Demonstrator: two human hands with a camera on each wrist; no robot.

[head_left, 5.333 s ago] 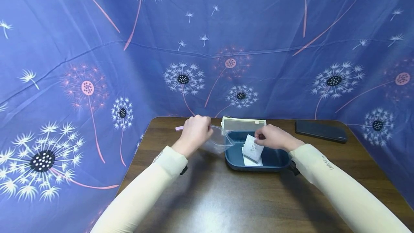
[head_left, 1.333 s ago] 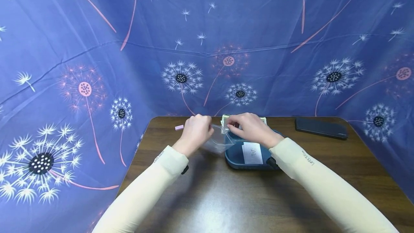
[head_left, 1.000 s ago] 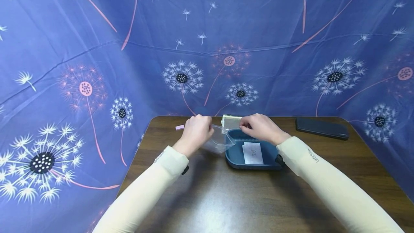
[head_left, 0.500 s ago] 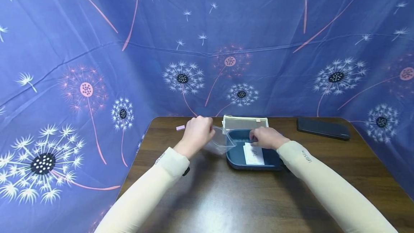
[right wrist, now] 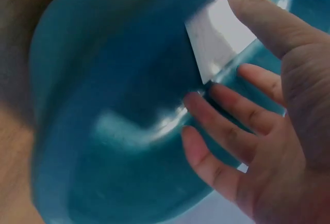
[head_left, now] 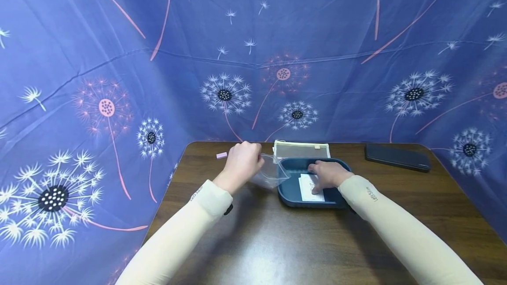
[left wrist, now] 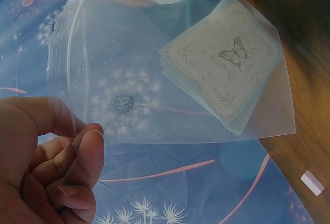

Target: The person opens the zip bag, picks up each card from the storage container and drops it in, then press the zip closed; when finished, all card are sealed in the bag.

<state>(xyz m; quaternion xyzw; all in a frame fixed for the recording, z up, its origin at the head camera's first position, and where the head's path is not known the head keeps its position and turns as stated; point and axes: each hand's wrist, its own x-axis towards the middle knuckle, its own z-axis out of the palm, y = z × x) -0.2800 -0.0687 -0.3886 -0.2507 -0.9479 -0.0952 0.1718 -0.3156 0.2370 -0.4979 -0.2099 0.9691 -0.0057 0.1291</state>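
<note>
Paper cards (left wrist: 221, 61) lie in one bag (left wrist: 124, 43), one tray (head_left: 291, 190).

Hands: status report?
Left hand pinches clear plastic bag of pale square cards. Right hand, fingers spread, over white paper cards in rounded blue tray. No visible obstruction.

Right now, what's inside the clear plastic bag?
Inside the clear plastic bag, pinched by the left hand, is a stack of square sheets; the front one shows a butterfly. The faces of those behind it are covered, so can't be seen.
</note>
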